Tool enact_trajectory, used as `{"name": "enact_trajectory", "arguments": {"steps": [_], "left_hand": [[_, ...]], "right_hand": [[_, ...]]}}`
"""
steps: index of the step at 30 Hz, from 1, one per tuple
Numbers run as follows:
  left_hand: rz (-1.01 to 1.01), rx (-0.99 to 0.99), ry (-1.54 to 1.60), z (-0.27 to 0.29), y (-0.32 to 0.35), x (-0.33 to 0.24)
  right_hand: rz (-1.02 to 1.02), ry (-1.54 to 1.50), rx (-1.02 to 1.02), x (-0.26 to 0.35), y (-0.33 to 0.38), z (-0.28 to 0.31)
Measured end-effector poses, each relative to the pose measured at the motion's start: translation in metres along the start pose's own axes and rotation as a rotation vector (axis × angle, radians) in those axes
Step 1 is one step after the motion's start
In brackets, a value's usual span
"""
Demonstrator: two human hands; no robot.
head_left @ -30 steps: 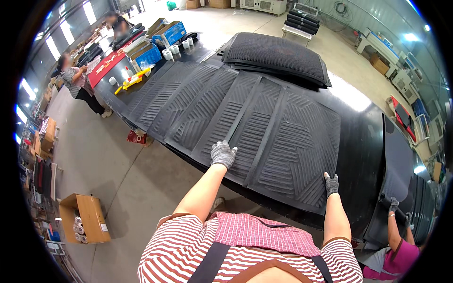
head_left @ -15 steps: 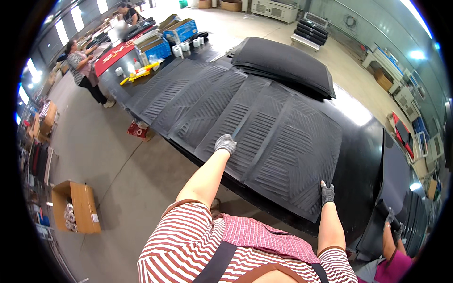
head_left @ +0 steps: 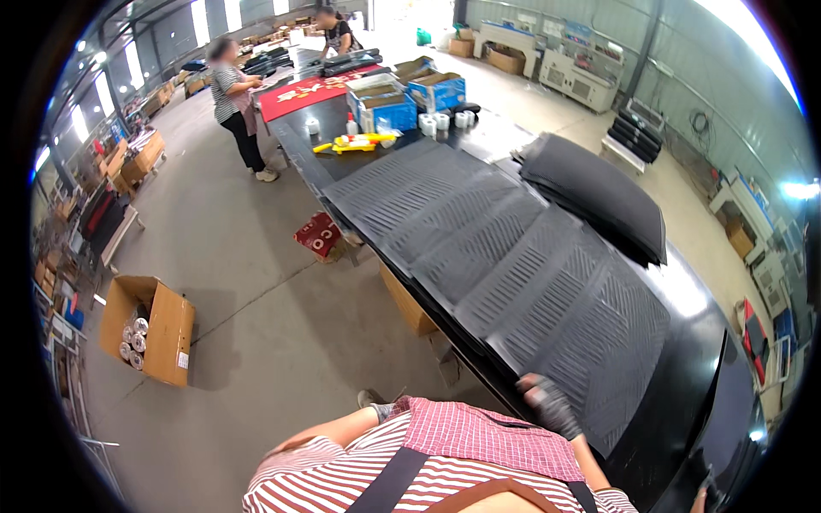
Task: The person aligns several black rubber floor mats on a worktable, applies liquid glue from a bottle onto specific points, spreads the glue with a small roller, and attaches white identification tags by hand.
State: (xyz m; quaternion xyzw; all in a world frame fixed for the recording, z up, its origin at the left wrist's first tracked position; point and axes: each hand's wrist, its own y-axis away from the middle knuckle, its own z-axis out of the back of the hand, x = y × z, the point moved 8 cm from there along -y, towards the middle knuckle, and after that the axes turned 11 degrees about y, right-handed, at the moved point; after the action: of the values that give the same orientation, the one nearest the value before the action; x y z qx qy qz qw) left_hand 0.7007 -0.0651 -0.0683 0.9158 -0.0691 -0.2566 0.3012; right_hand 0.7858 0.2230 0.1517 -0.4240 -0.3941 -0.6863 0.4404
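Observation:
Black ribbed mats [head_left: 569, 295] lie side by side along the dark table. My right hand [head_left: 552, 406], in a grey fingerless-tipped glove, is at the near edge of the closest mat. Motion blurs its fingers, so whether they grip that edge cannot be made out. Down by my waist is my left hand [head_left: 383, 413], also gloved, with its fingers hidden against the checked apron [head_left: 487, 440]. Beyond the ribbed mats rests a stack of smooth black mats [head_left: 599, 192].
Blue boxes [head_left: 389, 109], white rolls [head_left: 434, 122] and a yellow tool [head_left: 357, 144] sit at the table's far end. Two people stand by a red cloth [head_left: 312, 90]. A carton of rolls [head_left: 167, 333] stands on the floor at left. Another person's hand [head_left: 708, 492] shows at lower right.
My left hand has left the mat and dropped to my waist. My right hand has moved left along the mat's near edge. The view has swung left.

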Motion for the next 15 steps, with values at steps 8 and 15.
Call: {"name": "enact_trajectory", "arguments": {"steps": [8, 15], "left_hand": [[-0.238, -0.079, -0.436, 0.201, 0.089, -0.042], [-0.474, -0.486, -0.123, 0.234, 0.221, -0.166]], "right_hand": [[-0.406, -0.262, 0.742, 0.012, -0.07, -0.181], [-0.439, -0.155, 0.448, 0.054, -0.185, -0.25]]}}
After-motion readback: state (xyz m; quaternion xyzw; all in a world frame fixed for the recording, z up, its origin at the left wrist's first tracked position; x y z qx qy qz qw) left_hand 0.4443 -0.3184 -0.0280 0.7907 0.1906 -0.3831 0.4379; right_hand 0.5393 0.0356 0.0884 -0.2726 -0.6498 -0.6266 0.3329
